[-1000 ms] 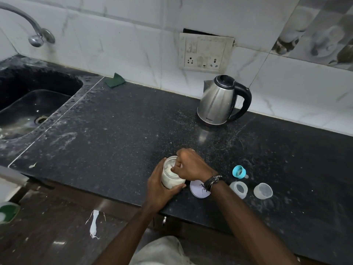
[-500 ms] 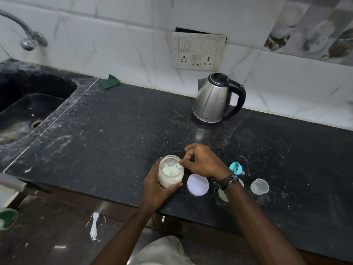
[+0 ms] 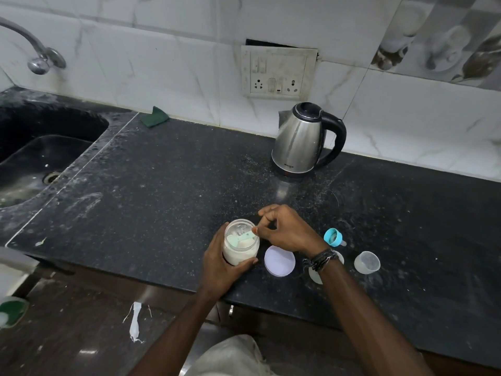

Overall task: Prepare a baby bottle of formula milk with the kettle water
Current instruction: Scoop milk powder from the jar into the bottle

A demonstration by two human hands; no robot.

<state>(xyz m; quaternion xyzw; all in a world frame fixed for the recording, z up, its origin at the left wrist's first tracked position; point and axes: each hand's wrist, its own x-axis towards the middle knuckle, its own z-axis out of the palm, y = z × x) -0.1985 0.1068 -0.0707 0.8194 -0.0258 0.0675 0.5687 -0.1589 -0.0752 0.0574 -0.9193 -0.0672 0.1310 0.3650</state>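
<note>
Formula jar (image 3: pixel 240 246) stood upright on the desk (image 3: pixel 168 191), well in front of the kettle (image 3: pixel 301 139), with the left hand (image 3: pixel 221 270) wrapped around it. Right hand (image 3: pixel 287 232), just right of the jar, pinched the green scoop (image 3: pixel 241 238) lying across the jar's mouth; the bottle (image 3: pixel 315 274) was behind that wrist.

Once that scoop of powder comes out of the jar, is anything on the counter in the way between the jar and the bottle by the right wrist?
Only the round white lid lies flat on the counter between the glass powder jar and the clear baby bottle, itself partly hidden under the right wrist. It is low, so the pale green scoop pinched by the right hand should pass above it.
</note>
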